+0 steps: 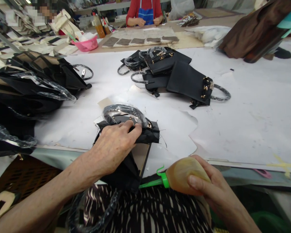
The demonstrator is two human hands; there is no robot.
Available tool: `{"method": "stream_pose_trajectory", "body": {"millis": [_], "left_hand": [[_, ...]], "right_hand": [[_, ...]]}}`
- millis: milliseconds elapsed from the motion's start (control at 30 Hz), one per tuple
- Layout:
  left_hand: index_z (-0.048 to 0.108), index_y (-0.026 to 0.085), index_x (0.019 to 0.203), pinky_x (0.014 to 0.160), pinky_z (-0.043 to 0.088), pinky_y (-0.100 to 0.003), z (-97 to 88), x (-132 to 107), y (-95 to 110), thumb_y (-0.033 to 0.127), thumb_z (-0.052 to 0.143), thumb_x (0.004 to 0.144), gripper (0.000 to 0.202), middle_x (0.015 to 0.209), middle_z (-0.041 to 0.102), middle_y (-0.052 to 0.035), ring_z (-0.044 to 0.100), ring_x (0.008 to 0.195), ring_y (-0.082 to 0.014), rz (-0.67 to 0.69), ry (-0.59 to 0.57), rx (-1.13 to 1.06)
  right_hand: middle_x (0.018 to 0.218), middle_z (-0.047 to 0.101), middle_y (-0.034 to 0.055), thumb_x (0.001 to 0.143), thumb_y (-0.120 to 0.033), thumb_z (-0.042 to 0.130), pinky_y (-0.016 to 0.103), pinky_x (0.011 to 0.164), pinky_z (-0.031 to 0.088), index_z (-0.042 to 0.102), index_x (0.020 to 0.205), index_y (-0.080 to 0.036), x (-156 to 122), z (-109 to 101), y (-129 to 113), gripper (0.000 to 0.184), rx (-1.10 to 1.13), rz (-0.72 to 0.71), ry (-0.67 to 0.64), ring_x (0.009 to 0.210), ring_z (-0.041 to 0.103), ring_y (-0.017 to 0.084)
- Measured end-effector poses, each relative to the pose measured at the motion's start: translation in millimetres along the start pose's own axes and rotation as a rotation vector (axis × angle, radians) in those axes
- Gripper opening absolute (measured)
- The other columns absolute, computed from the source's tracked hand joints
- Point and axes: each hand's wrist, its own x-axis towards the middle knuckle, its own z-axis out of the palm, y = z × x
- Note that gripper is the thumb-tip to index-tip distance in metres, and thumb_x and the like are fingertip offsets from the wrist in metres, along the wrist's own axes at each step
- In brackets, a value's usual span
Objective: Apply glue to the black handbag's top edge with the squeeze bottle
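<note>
My left hand (116, 144) presses down on a small black handbag (149, 132) at the near edge of the table, fingers curled over its top by the gold clasp. The bag's plastic-wrapped round handle (123, 111) lies just beyond my fingers. My right hand (210, 187) is wrapped round a soft yellowish squeeze bottle (181, 173) with a green cap and a long green nozzle (150, 183) pointing left toward the bag's lower flap.
Several finished black bags (181, 79) lie mid-table on the white sheet (244, 106). A stack of black bags (34, 84) fills the left side. A pink bowl (86, 43) and brown bottles stand far back. A person in red with a blue apron (145, 13) works opposite.
</note>
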Motion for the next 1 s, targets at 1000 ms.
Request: {"method": "stream_pose_trajectory", "body": {"millis": [1000], "left_hand": [[0.052,0.017,0.105,0.057,0.048,-0.031,-3.2,4.6,-2.2,0.018,0.053,0.08,0.025,0.104,0.06,-0.0092,0.061,0.081,-0.0235,0.018,-0.006,0.007]], "right_hand": [[0.09,0.063,0.0085,0.075,-0.045,0.069,0.026,0.052,0.048,0.064,0.1,-0.016,-16.4,18.5,15.9,0.038,0.325,0.231,0.217,0.077,0.057,0.024]]}}
